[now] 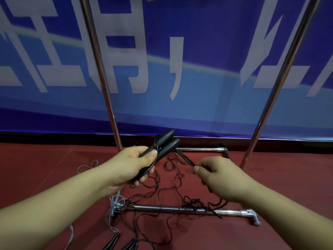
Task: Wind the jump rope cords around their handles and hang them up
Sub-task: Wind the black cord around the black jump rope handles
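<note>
My left hand (131, 164) grips two black jump rope handles (166, 143) held side by side, pointing up and to the right. A black cord loops around them beside my thumb. My right hand (216, 175) pinches the same thin black cord (185, 158), which runs taut from the handles to my fingers. The remaining cord (180, 188) lies tangled on the red floor under my hands and over the rack's front bar.
A chrome rack has two uprights (100, 74) (281, 76) and floor bars (173, 208). A blue banner (198, 109) hangs behind it. More black handles (129, 245) and a pale cord (88, 165) lie on the red floor at bottom left.
</note>
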`<state>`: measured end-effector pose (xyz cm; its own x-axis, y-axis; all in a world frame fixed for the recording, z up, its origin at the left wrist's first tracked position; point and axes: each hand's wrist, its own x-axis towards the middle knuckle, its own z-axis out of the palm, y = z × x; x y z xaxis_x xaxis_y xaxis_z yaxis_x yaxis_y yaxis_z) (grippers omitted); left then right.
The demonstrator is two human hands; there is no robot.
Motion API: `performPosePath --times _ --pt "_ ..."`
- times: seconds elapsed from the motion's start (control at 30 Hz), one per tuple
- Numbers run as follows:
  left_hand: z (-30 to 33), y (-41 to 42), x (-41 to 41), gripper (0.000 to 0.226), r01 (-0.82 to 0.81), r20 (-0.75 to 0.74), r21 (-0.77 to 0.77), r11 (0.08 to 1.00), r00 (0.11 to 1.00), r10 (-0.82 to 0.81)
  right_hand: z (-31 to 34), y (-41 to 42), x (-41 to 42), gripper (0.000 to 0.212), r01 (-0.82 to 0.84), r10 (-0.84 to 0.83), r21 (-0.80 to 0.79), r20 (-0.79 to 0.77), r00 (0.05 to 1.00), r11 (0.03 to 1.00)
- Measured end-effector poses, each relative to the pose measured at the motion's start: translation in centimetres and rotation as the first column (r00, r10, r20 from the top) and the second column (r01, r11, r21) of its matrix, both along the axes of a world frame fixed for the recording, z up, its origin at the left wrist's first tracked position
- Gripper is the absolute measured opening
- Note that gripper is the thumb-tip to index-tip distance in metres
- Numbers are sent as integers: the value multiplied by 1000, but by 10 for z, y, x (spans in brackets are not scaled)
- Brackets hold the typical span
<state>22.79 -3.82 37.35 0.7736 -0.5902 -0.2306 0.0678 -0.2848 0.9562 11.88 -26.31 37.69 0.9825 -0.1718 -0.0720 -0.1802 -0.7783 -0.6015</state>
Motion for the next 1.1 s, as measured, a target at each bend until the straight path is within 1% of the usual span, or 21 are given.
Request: performPosePath --times 0.13,0.27,0.3,0.37,0.43,0.5,0.6,0.7,0.77,0.83,0.97,1.03,1.1 --pt "-1 0 1 23 4 70 48 999 998 -8 2 -5 1 25 61 -61 -7 -10 998 998" --pt "-7 0 3 18 -6 169 132 991 985 -17 4 -1 -2 22 49 -48 23 -38 998 999" --pt "-9 0 4 15 -10 190 159 987 982 -21 4 -1 -2 22 51 -47 69 -65 997 996" --pt "-12 0 7 13 -26 231 202 979 973 -22 5 1 -5 19 72 -37 225 -156 987 972" --pt "-14 0 10 12 -44 332 267 963 942 -49 7 2 -7 15 94 -9 362 -229 973 927" --pt "-15 0 14 17 -81 461 371 925 881 -108 8 3 -7 13 125 -2 458 -259 966 880" --pt "-20 4 22 20 -173 524 433 885 847 -91 13 3 -8 12 168 -9 548 -281 960 819" --pt "-24 9 28 17 -236 547 492 838 833 -86 16 2 -8 11 206 -62 536 -273 960 819" --pt "-26 12 29 10 -268 560 526 807 823 -92 15 1 -7 12 233 -117 519 -247 962 823" --pt "-27 15 31 12 -289 570 553 782 816 -101 15 -2 -6 13 245 -150 499 -224 963 831" --pt "-28 14 30 21 -276 551 587 761 825 -126 14 -9 -6 20 215 -129 402 -232 964 890" --pt "-28 12 28 21 -259 540 590 764 831 -135 12 -10 -7 21 201 -106 404 -247 963 892" --pt "-27 10 27 20 -256 541 593 763 829 -142 10 -10 -8 16 208 -96 434 -266 959 877"
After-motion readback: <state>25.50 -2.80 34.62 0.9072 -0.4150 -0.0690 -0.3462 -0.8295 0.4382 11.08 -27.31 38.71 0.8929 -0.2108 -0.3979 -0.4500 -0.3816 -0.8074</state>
